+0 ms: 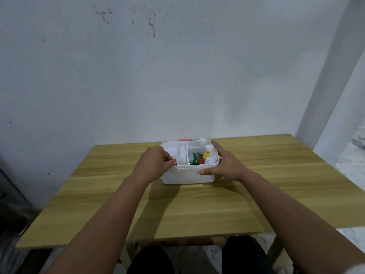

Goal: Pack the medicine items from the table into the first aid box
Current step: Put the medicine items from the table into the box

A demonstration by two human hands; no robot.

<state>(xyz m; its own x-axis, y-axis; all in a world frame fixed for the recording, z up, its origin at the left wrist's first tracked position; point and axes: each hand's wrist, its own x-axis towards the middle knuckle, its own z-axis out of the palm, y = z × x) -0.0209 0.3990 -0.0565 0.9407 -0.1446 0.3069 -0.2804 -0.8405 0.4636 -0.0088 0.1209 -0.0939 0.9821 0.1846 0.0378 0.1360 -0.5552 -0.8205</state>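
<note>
On the far middle of the surface: the white first aid box [187, 176] sits open, close to the wall, with no loose medicine item that I can see left on the wooden surface [98, 194].
Box contents: a white roll [182, 155] lies in a narrow middle compartment; a green carton [193, 158], a yellow bottle [206, 154] and a white-capped bottle [202, 142] crowd the right compartment, upright or slightly tilted.
Left hand: the left hand [153, 165] is at the box's left end, fingers pinched narrowly on a small red item [174, 161] at the rim; what the item is I cannot tell.
Right hand: the right hand [225, 165] is spread wide over the right corner, thumb along the front wall, fingers over the rim, steadying the box.
Likely handling: the box looks like thin, stiff plastic with smooth walls, light even when filled, so it may slide on the surface if pushed from one side only.
Where to hold: both short ends, low on the walls, seem safest; the rim may flex.
Small items: bottles look rigid and slippery, prone to toppling; the roll looks soft.
Progress: packing appears nearly done.
</note>
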